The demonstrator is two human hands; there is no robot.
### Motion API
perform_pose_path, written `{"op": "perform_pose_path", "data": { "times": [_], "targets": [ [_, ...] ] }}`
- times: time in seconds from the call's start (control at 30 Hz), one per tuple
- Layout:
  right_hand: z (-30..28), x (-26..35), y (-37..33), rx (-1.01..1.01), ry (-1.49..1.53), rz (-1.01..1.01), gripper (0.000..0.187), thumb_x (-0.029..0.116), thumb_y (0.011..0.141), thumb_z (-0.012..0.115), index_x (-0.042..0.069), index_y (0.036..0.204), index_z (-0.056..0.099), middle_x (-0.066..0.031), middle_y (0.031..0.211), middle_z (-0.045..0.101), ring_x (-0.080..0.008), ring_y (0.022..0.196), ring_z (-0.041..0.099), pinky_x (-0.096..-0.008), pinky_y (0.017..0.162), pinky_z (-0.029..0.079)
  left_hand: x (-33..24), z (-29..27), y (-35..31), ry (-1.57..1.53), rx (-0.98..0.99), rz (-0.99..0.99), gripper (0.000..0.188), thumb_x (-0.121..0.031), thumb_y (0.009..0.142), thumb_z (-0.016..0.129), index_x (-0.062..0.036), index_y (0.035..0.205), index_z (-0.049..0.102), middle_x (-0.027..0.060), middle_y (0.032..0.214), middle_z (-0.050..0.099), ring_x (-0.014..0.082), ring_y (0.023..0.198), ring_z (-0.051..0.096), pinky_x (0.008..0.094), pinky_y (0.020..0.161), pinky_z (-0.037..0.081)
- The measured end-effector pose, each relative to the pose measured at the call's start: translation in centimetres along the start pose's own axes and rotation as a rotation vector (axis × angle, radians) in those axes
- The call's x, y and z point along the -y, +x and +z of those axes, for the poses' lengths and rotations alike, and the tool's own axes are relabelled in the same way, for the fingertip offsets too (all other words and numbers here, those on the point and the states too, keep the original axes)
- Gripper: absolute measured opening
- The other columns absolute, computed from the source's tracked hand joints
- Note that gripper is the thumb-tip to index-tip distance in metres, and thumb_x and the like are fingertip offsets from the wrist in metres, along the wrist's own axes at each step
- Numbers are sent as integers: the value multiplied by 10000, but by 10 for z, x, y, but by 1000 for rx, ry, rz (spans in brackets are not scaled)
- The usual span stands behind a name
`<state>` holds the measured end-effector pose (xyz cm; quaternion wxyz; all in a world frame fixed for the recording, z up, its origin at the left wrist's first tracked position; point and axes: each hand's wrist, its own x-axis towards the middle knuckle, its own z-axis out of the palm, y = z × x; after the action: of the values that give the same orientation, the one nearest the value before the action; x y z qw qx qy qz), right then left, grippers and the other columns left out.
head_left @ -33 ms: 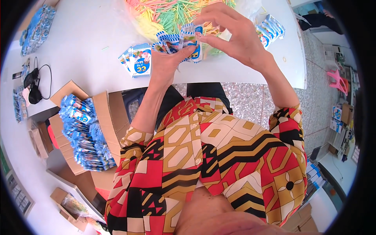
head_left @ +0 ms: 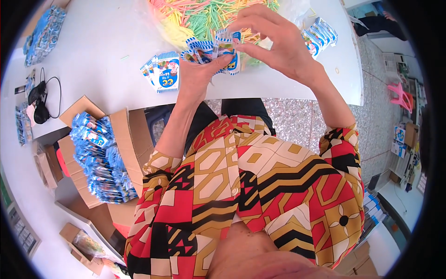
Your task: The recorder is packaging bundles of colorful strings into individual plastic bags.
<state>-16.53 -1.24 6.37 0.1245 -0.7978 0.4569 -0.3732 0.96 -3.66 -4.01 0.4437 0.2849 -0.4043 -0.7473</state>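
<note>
My left hand (head_left: 197, 76) is closed round a fanned bunch of small blue-and-white packets (head_left: 204, 51), its thumb pressing on their front. My right hand (head_left: 283, 46) is raised just right of the bunch, fingers bent and apart. Its thumb tip is at the right edge of the rightmost packet (head_left: 226, 49), and I cannot tell whether it touches. Beyond both hands lies a heap of thin pink, green, yellow and orange sticks (head_left: 213, 16) on clear plastic. Left of the held bunch, more blue-and-white packets (head_left: 166, 72) lie fanned on the white table (head_left: 116, 51).
More packets (head_left: 320, 37) lie on the table at the right, and a blue pile (head_left: 45, 35) at the far left. A black corded object (head_left: 41, 102) sits near the left edge. Below it stands an open cardboard box (head_left: 129, 139) full of blue packets. A pink stool (head_left: 400, 97) is at far right.
</note>
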Motion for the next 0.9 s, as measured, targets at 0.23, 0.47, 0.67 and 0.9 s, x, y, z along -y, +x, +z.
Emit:
{"op": "perform_pose_path", "data": {
  "times": [0.23,0.47,0.67,0.9],
  "targets": [
    [11,-9,-6,86,-202,-213,192,92,725,712,54,872,595,-71,990,599,-249,908,618,-314,724,530,6,-4,1,75,-37,-20,332,25,690,758,0,989,616,56,898,656,116,779,633,246,698,529],
    [14,-4,-8,147,-277,-251,154,84,723,685,51,843,594,-49,952,605,-201,776,635,-299,623,532,2,-1,-2,40,-66,-21,359,61,687,742,5,1009,597,66,925,646,123,804,631,255,723,529],
    [15,-9,-13,74,-408,-393,179,73,671,640,82,838,576,-32,910,587,-178,740,627,-280,559,506,4,-5,1,12,-95,-97,304,39,706,741,14,982,617,63,905,655,119,796,629,255,718,519],
    [12,-12,-13,178,-217,-141,108,76,758,646,68,861,616,-52,820,624,-173,666,609,-285,542,488,1,4,4,1,-52,-18,291,21,710,749,18,973,626,55,887,656,111,765,620,249,711,512]
  ]
}}
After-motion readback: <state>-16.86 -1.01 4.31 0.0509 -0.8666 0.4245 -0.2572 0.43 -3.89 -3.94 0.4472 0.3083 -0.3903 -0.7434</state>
